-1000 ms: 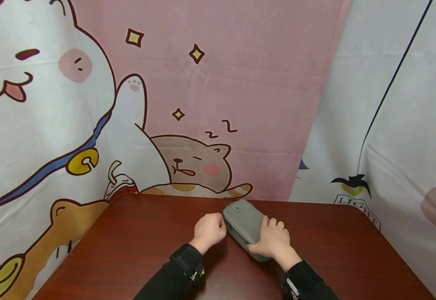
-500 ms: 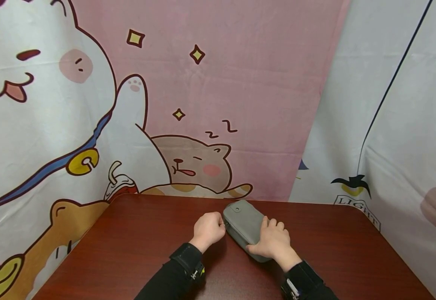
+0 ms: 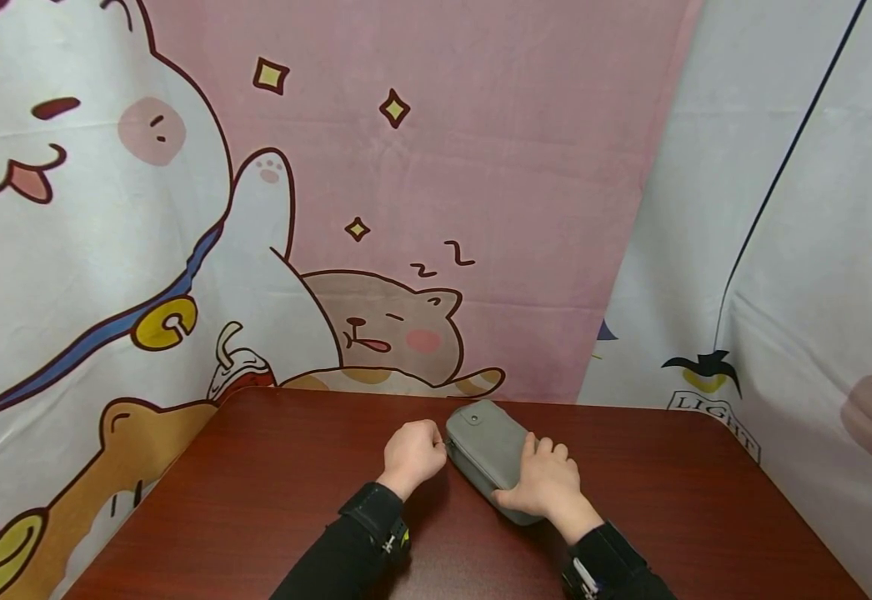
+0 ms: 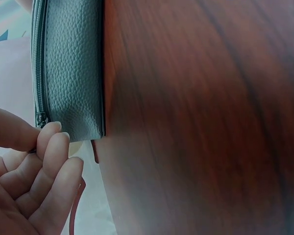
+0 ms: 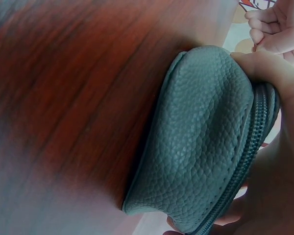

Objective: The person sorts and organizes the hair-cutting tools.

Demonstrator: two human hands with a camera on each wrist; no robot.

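Observation:
A grey-green grained leather zip pouch (image 3: 492,442) lies slantwise on the table, with a snap-like stud near its far end. Along its side runs a zipper (image 4: 40,63), its teeth meshed where they show. My left hand (image 3: 413,454) is at the far left corner, thumb and forefinger pinching a small dark zipper pull beside the slider (image 4: 41,119); the fingers hide most of the pull. Across the pouch's near right part, my right hand (image 3: 544,479) grips it, thumb on the near left side and fingers over the far right side. In the right wrist view the pouch's rounded end (image 5: 201,132) shows.
The reddish-brown wooden table (image 3: 256,500) has its back edge just behind the pouch. Beyond it hangs a pink and white cloth (image 3: 518,167) printed with cartoon animals. Another white printed cloth (image 3: 804,250) hangs at the right.
My left hand has shifted slightly left and away from me, just off the pouch's corner. My right hand and the pouch have stayed in place.

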